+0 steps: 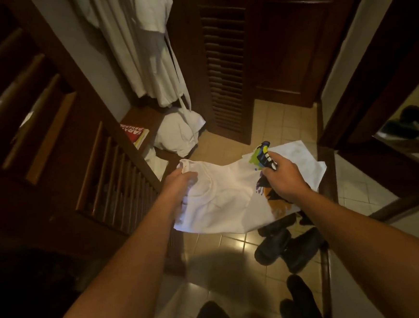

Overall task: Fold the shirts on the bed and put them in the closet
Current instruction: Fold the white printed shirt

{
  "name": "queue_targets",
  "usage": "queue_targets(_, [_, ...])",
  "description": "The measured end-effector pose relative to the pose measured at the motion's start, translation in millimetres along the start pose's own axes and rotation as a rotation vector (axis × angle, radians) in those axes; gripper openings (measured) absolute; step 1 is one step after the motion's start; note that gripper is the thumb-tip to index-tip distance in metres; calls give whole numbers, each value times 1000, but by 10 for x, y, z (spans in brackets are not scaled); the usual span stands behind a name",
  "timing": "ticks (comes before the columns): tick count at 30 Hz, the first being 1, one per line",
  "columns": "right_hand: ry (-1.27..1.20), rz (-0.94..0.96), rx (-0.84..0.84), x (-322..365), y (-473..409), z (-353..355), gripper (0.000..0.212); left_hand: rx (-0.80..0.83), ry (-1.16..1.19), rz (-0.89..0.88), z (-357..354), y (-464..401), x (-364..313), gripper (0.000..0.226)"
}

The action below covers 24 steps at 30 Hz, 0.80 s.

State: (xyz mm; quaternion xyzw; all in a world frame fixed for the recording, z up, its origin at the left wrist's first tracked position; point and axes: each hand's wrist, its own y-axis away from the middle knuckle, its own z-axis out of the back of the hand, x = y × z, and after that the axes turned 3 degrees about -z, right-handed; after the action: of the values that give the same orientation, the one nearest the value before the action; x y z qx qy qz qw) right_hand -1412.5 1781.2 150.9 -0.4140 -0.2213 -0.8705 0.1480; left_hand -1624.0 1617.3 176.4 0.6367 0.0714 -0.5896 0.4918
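Observation:
A white shirt (227, 202) with a colourful print of green, purple and orange hangs folded between my hands, above the tiled floor. My left hand (180, 186) grips its left edge near the collar. My right hand (284, 178) pinches the printed part on the right side. The open closet (150, 118) stands ahead on the left, with wooden slatted shelves (115, 181) beside it. The bed is not in view.
A white robe (149, 50) hangs in the closet above a white bag (181, 133) and a red book (135, 134). A louvred closet door (226, 69) stands open ahead. Dark shoes (285, 245) lie on the tiled floor below the shirt. More shoes (413, 120) sit on a shelf at right.

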Motion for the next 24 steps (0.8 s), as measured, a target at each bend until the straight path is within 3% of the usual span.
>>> queue_targets(7, [18,18,24,394,-1073,-255,46,-6,-7,10,53,-979,-461,58])
queue_targets(17, [22,38,56,1232,-2525,-749,47,-77,-21,13,366,-2279,-1393,37])
queue_targets(24, [60,168,152,1738,-3470,-975,46,-200,183,79,608,-3066,-1664,68])
